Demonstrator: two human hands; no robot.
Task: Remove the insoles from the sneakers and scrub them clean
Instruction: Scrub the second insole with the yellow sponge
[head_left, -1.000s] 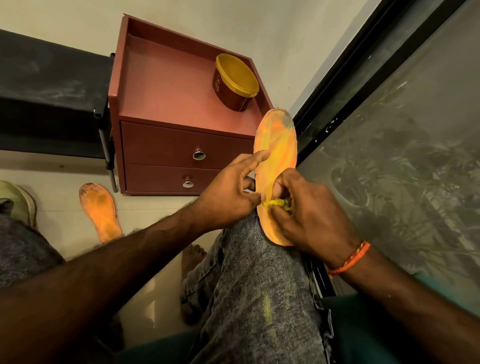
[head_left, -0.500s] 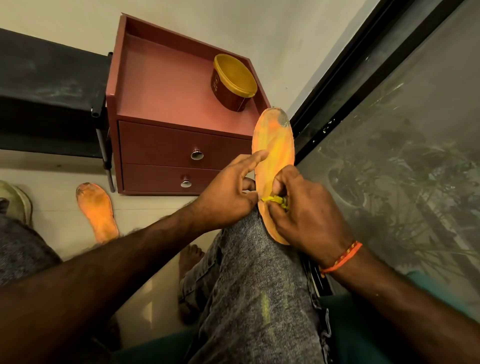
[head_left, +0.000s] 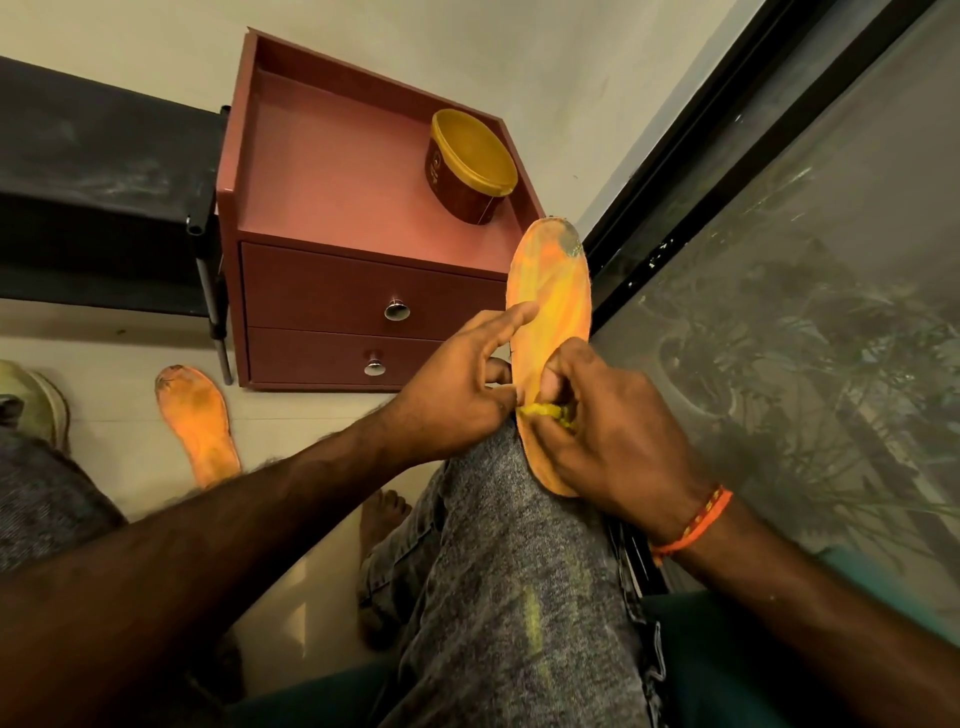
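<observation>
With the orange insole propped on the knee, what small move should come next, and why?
Probably work the small yellow scrubber in the right hand up the orange insole toward its grey-stained toe, while the left hand steadies the edge; that dirt looks unscrubbed.

A red-brown cabinet (head_left: 332, 218) with two drawers, each with a metal knob, stands on the pale floor (head_left: 119, 343) against the wall. A dark tub (head_left: 465, 171) with a yellow lid sits on its top, near the right edge. A black rack (head_left: 98, 208) stands left of it; a dark-framed window (head_left: 810, 291) fills the right
</observation>
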